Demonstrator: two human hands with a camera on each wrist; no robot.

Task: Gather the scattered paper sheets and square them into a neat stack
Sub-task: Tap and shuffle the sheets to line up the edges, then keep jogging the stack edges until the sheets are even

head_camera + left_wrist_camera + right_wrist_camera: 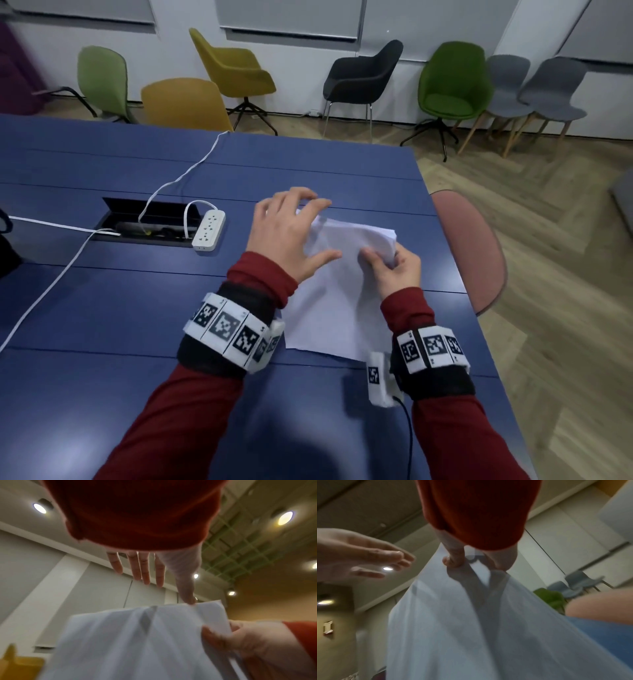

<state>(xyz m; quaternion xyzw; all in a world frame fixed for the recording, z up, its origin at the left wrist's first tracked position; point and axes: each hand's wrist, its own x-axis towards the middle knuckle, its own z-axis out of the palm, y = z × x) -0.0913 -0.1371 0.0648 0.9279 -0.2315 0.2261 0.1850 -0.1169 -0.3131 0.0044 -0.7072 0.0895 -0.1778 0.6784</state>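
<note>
Paper sheets (346,274) pinched in right hand (397,270) fingers — left hand (284,233) fingers spread wide, thumb touching

Paper sheets (453,628) blurred, cut off below (count unclear).

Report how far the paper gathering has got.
Done: the paper sheets look gathered into one bunch on the blue table; no loose sheet shows elsewhere. In hand: the right hand pinches the bunch near its far right corner, lifting that end, while the left hand is spread open at its far left edge. Left: the sheets are buckled and uneven, so squaring remains.
</note>
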